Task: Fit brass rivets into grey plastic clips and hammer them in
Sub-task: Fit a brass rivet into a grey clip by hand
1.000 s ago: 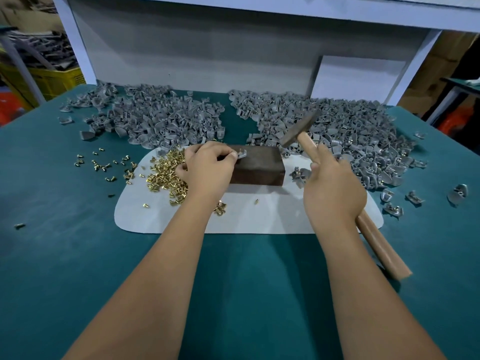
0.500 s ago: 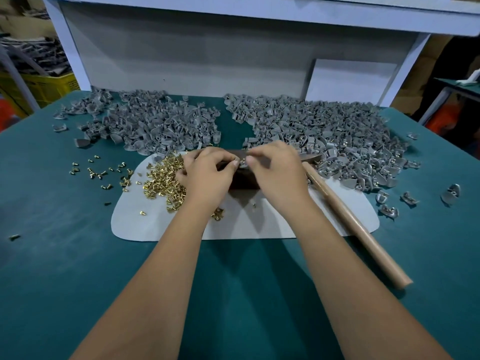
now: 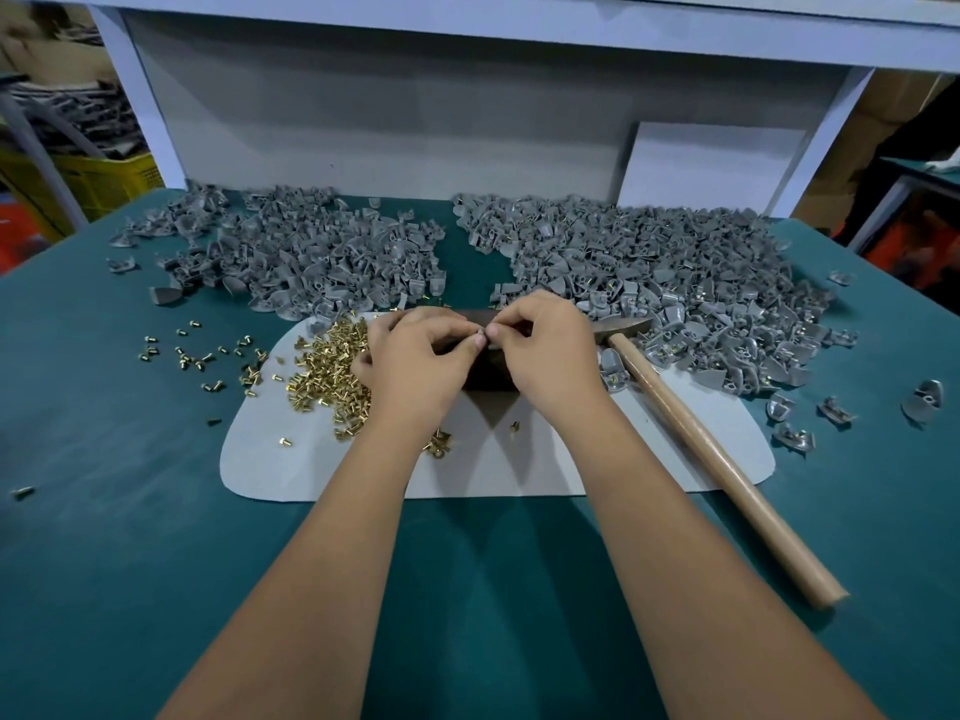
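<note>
Both hands meet over the dark block [image 3: 488, 379] at desk centre — left hand [image 3: 415, 356] and right hand [image 3: 550, 350] each pinch at one small grey clip [image 3: 481, 333] between their fingertips; both grips clamped on it, fingers curled. Whether a rivet is already in the hole, can't tell, too small. Looks like the fitting step: rivet seated into the clip before the strike. Loose brass rivets [image 3: 332, 366] lie just left of the left hand on the white mat [image 3: 571, 470], with more scattered further left on the green desk [image 3: 104, 511]. Bare clips pile [image 3: 311, 257] far left, a second pile [image 3: 675, 272] far right with brass showing in some — probably the done ones. Hammer [image 3: 711, 449] lies free at right, head beside the block, handle running toward the near right. To do this well: push the rivet shank fully square into the hole, set the clip flat on the block's top with rivet head up, keep the left pinch low on the clip and clear of the strike line, then take the hammer with the right. A tilted rivet would likely bend or skate off.
</note>
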